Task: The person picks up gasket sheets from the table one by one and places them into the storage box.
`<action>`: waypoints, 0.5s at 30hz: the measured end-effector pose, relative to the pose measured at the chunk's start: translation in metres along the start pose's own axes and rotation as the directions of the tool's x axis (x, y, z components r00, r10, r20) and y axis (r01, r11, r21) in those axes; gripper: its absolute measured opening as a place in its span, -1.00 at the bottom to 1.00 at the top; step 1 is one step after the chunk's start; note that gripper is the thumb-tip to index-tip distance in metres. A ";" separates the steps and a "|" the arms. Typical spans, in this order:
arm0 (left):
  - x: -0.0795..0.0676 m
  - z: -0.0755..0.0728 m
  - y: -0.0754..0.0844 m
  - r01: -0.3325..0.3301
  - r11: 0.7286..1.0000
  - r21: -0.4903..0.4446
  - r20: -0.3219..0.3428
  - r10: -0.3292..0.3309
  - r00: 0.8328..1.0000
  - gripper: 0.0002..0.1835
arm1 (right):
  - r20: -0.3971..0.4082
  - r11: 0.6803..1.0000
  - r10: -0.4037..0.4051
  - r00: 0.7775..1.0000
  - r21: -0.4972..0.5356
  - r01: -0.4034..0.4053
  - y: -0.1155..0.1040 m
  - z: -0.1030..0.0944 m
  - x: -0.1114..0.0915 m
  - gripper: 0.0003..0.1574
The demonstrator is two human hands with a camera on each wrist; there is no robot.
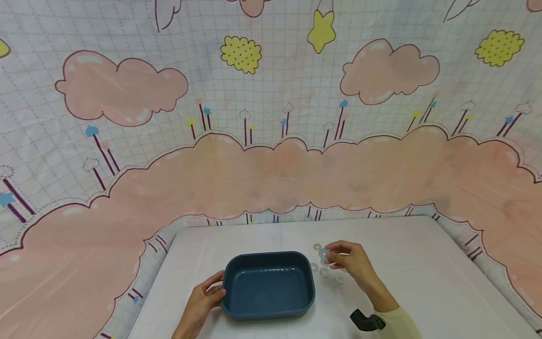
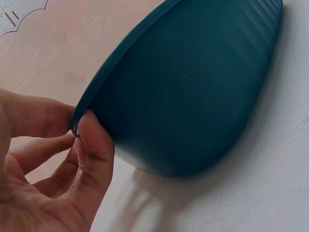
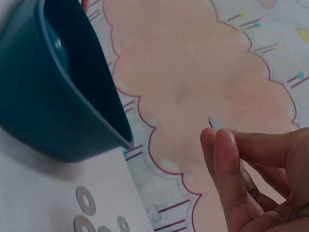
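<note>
A dark blue plastic basin (image 1: 268, 293) with rounded corners stands upright on the table, its inside bare in the head view. My left hand (image 1: 200, 301) pinches its left rim; the left wrist view has fingers on both sides of the basin's edge (image 2: 99, 79). To the right of the basin, my right hand (image 1: 354, 265) is raised over several flat metal washers (image 1: 324, 272). Between its thumb and fingertips it pinches one washer (image 3: 214, 123), turned nearly edge-on in the right wrist view. Part of the washer group is hidden beneath this hand.
The white-covered table (image 1: 432, 273) reaches back to a cloth backdrop (image 1: 279, 176) printed with clouds and stars. Loose washers (image 3: 86, 200) lie close to the basin's right side. A black strap-like device (image 1: 367, 321) sits at the right sleeve.
</note>
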State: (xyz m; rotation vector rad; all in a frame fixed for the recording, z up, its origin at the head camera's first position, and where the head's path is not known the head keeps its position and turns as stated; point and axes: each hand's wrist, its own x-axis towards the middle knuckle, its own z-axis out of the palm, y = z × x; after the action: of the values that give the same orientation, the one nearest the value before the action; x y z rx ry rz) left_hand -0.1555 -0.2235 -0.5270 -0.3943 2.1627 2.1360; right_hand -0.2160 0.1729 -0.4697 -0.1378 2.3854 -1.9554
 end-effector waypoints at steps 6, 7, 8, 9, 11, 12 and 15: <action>0.000 0.000 0.002 -0.004 1.000 -0.003 0.002 0.004 1.000 -0.40 | 0.021 0.999 0.007 1.000 0.040 -0.008 -0.008 0.015 0.003 -0.68; 0.000 -0.001 0.002 -0.006 1.000 -0.004 0.003 0.006 1.000 -0.40 | 0.027 0.999 0.003 1.000 0.041 -0.004 -0.009 0.017 0.004 -0.67; 0.000 -0.001 0.003 -0.007 1.000 -0.006 0.004 0.007 1.000 -0.40 | 0.033 0.999 -0.002 0.999 0.042 0.000 -0.010 0.020 0.004 -0.67; 0.000 -0.001 0.003 -0.008 1.000 -0.007 0.005 0.008 1.000 -0.40 | 0.038 0.999 -0.007 0.999 0.046 0.006 -0.011 0.023 0.004 -0.67; 0.000 0.000 0.002 -0.009 1.000 -0.006 0.005 0.009 1.000 -0.40 | 0.052 0.999 -0.018 0.998 0.050 0.015 -0.012 0.028 0.005 -0.68; 0.000 0.000 0.002 -0.009 1.000 -0.006 0.005 0.009 1.000 -0.40 | 0.061 0.999 -0.018 0.998 0.051 0.014 -0.013 0.031 0.005 -0.68; 0.000 0.000 0.002 -0.008 1.000 -0.005 0.006 0.008 1.000 -0.41 | 0.085 0.998 -0.019 0.996 0.058 0.014 -0.014 0.039 0.006 -0.68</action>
State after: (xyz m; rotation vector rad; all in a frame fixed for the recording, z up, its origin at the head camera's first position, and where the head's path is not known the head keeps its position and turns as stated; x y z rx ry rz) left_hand -0.1559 -0.2236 -0.5253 -0.3800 2.1598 2.1444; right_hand -0.2179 0.1316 -0.4633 -0.2337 2.2799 -1.9808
